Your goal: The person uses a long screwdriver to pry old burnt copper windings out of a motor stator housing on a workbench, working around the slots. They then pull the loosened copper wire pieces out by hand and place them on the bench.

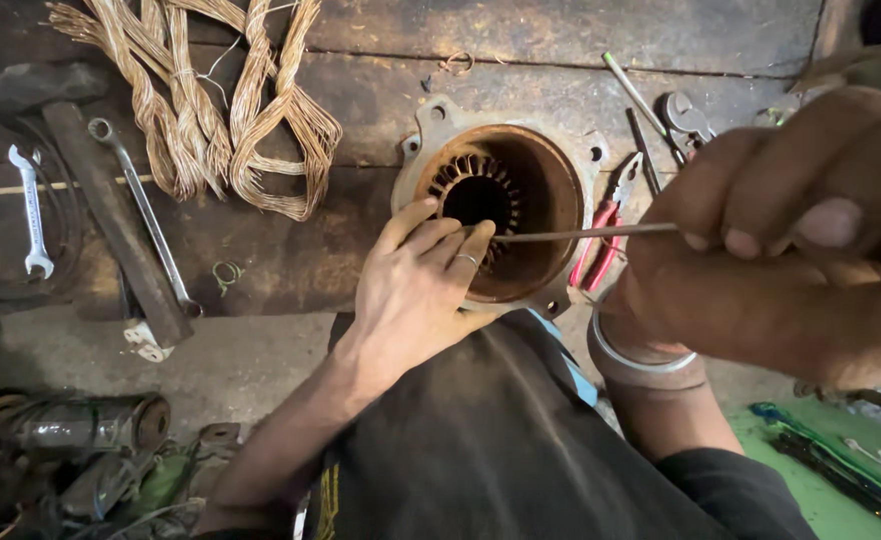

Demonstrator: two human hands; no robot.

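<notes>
1. A round, rusty metal motor shell [505,205] is sitting in the middle of the dark wooden worktop [360,90], just in front of the person's dark lap. It is shaped like a short pipe with a flat rim and small bolt holes. Inside, thin metal teeth are standing in a ring around a dark hole.
2. The left hand [415,290] is resting on the near rim of the shell. Its fingers are lying close together and reaching over the edge into the opening. A thin ring is showing on one finger.
3. The right hand [790,240] is hanging close to the camera, so it is looking big and blurry. Its fingers are pinching one end of a thin straight metal rod [585,233]. The rod is pointing across the opening toward the left fingertips. A shiny metal bangle [640,355] is circling the right wrist.
4. Pliers with red handles [605,235] are lying just beside the shell on its right. More thin metal tools are lying behind them.
5. Loops of bent copper wire [210,100] are piling up at the far left. They are looking stringy and kinked.
6. A long silver spanner [145,215] and a flat rusty bar [115,220] are lying side by side. A small silver wrench [32,210] is lying farther left.
</notes>
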